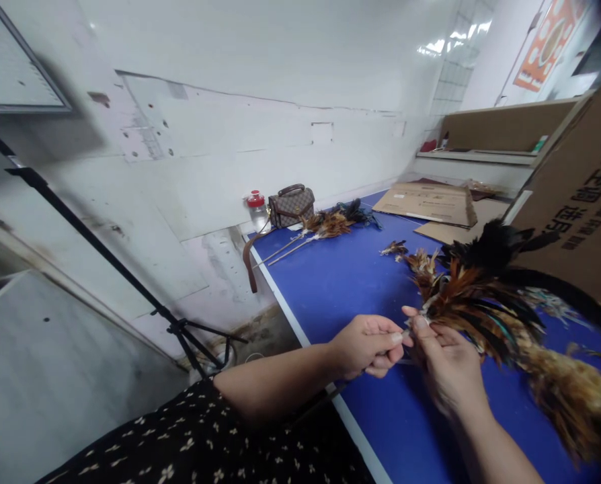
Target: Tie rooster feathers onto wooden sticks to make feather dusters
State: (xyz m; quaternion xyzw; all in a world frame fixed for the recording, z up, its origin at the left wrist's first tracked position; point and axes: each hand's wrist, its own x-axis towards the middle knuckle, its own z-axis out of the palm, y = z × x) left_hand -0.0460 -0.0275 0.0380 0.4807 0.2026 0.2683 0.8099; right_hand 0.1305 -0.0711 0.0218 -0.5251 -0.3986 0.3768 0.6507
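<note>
Over the blue table, my right hand [449, 366] is closed round the pale bound base of a feather duster [474, 289], thumb on top. Its brown, orange and black feathers fan out to the right, some with a green sheen. My left hand [366, 346] meets it from the left, thumb and fingers pinched at the lower end of the same base. Fingers partly hide what lies between the hands, so the stick is hard to make out there. Loose tan feathers [573, 383] lie below and right of the duster. A small feather tuft [395, 250] rests beyond it.
Feather dusters [331, 225] with thin sticks lie at the table's far left edge, beside a checked handbag [291, 206] and a red-lidded jar [257, 210]. Flat cardboard [426, 202] lies at the back; a large carton [573, 195] stands right. A black tripod [129, 259] stands left.
</note>
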